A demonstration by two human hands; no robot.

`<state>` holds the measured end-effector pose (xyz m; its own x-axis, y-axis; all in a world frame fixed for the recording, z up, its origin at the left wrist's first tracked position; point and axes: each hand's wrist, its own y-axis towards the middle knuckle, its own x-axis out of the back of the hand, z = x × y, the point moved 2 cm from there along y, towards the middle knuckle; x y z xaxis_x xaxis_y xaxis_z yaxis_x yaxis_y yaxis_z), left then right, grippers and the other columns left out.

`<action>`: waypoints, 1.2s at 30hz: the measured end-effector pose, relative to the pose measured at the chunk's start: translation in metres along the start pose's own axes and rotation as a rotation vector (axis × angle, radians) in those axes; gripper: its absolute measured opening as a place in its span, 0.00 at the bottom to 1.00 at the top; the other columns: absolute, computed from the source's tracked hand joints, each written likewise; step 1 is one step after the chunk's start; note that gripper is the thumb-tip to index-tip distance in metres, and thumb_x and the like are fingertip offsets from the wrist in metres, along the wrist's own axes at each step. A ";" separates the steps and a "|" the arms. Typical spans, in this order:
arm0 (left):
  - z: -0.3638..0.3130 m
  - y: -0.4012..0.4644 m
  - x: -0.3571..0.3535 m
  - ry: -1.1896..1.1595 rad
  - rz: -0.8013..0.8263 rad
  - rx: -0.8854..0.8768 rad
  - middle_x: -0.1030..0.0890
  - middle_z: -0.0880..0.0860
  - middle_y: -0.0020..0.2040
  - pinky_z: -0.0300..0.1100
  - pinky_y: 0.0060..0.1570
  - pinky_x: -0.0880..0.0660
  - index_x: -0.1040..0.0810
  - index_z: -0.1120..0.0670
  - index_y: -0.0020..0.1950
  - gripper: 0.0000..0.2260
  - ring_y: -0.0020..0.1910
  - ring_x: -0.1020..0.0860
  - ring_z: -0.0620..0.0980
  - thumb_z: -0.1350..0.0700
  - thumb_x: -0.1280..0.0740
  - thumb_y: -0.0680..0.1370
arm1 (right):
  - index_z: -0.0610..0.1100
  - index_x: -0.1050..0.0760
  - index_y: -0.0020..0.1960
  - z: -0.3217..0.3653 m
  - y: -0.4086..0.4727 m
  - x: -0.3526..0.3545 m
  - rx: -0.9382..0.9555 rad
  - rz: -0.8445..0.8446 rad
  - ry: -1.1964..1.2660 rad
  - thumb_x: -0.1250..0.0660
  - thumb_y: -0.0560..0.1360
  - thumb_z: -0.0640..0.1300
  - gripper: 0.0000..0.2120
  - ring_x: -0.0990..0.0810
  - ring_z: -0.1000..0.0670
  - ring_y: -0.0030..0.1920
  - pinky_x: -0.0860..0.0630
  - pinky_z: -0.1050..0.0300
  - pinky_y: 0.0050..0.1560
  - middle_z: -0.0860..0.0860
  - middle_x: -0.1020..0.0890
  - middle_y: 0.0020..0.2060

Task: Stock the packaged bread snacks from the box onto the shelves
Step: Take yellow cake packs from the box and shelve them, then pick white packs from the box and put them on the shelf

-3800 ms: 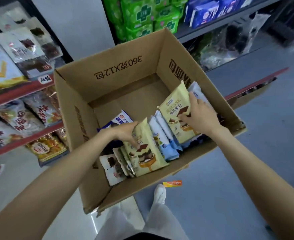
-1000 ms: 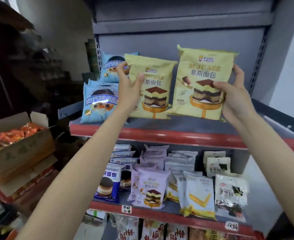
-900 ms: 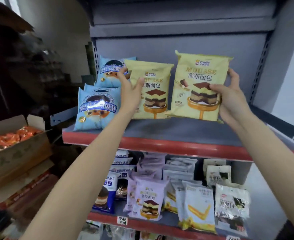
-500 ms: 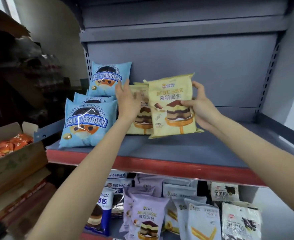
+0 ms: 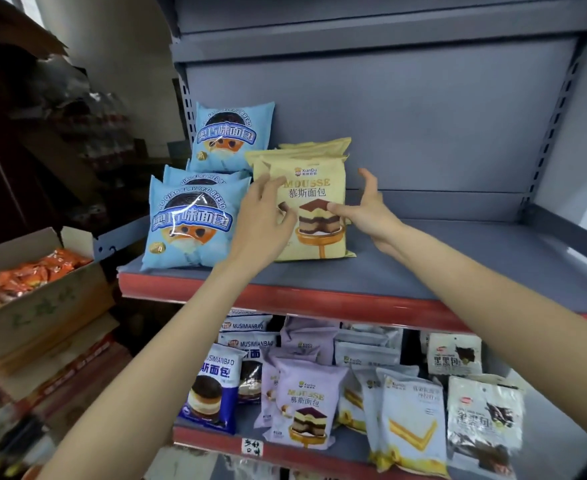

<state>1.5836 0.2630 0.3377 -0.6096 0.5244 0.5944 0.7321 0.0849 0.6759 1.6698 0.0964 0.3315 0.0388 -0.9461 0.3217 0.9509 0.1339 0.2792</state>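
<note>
Head view
Upper shelf (image 5: pixel 458 271): grey deck with a red front edge, across the middle of the frame; it carries yellow mousse packs (image 5: pixel 314 216) standing upright in a row front to back, centre of frame, and blue bread packs (image 5: pixel 191 223) just left of them, one more blue pack standing higher behind.
Left hand (image 5: pixel 264 220): fingers spread and relaxed, laid against the left face of the front yellow pack, gripping nothing.
Right hand (image 5: pixel 368 209): wide, thumb tip touching the pack's front, fingers raised beside its right edge.
Lower shelf (image 5: pixel 319 457): bottom of frame, crowded with purple, white and navy snack packs.
Cardboard box (image 5: pixel 36 306): left edge of frame, open, filled with orange wrapped packets.
</note>
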 end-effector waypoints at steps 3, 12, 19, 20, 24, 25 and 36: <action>-0.010 -0.015 0.007 -0.013 -0.061 -0.049 0.32 0.57 0.69 0.41 0.64 0.40 0.31 0.56 0.69 0.20 0.69 0.35 0.54 0.58 0.36 0.78 | 0.55 0.50 0.76 0.006 -0.030 0.015 0.127 -0.015 -0.037 0.28 0.72 0.48 0.41 0.45 0.46 0.74 0.42 0.44 0.73 0.46 0.44 0.75; -0.045 -0.126 0.037 -0.411 -0.147 -0.218 0.18 0.43 0.44 0.45 0.52 0.28 0.24 0.48 0.55 0.08 0.49 0.21 0.44 0.52 0.38 0.78 | 0.49 0.28 0.65 0.001 -0.202 0.049 0.482 -0.132 -0.385 0.33 0.76 0.43 0.18 0.31 0.60 0.62 0.37 0.66 0.64 0.56 0.29 0.61; -0.063 -0.244 0.008 -0.349 0.027 -0.430 0.18 0.47 0.38 0.38 0.46 0.31 0.19 0.55 0.50 0.11 0.40 0.23 0.43 0.53 0.40 0.78 | 0.45 0.22 0.56 -0.049 -0.358 0.068 0.373 -0.122 -0.801 0.33 0.76 0.42 0.09 0.18 0.52 0.40 0.21 0.53 0.37 0.53 0.17 0.40; -0.067 -0.260 0.002 -0.336 0.111 -0.417 0.18 0.45 0.36 0.36 0.42 0.30 0.19 0.54 0.50 0.11 0.37 0.23 0.42 0.52 0.39 0.78 | 0.46 0.21 0.55 -0.057 -0.378 0.072 0.333 -0.089 -0.872 0.33 0.76 0.44 0.08 0.17 0.51 0.38 0.21 0.52 0.34 0.53 0.16 0.39; -0.088 -0.327 -0.028 -0.206 0.619 -0.197 0.21 0.38 0.39 0.40 0.41 0.23 0.22 0.44 0.54 0.07 0.37 0.24 0.34 0.48 0.36 0.77 | 0.50 0.22 0.55 -0.092 -0.456 0.102 0.092 0.085 -1.093 0.34 0.76 0.48 0.09 0.18 0.44 0.40 0.24 0.53 0.33 0.51 0.17 0.42; -0.095 -0.343 -0.036 -0.208 0.693 -0.156 0.21 0.38 0.40 0.39 0.42 0.23 0.22 0.43 0.54 0.07 0.39 0.24 0.33 0.48 0.35 0.77 | 0.52 0.23 0.56 -0.101 -0.475 0.113 0.004 0.128 -1.106 0.35 0.76 0.49 0.10 0.18 0.44 0.44 0.26 0.54 0.36 0.53 0.17 0.46; -0.295 -0.486 -0.127 -0.604 0.983 -0.244 0.21 0.42 0.53 0.26 0.53 0.31 0.22 0.47 0.58 0.11 0.53 0.26 0.34 0.57 0.33 0.77 | 0.46 0.22 0.56 -0.206 -0.659 0.305 -0.468 0.131 -0.877 0.33 0.76 0.43 0.09 0.21 0.53 0.48 0.32 0.69 0.41 0.52 0.18 0.49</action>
<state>1.2156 -0.0943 0.0628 0.4750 0.5954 0.6480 0.6892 -0.7095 0.1466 1.1182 -0.3410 0.0588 0.0907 -0.3548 0.9305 0.9877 -0.0872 -0.1295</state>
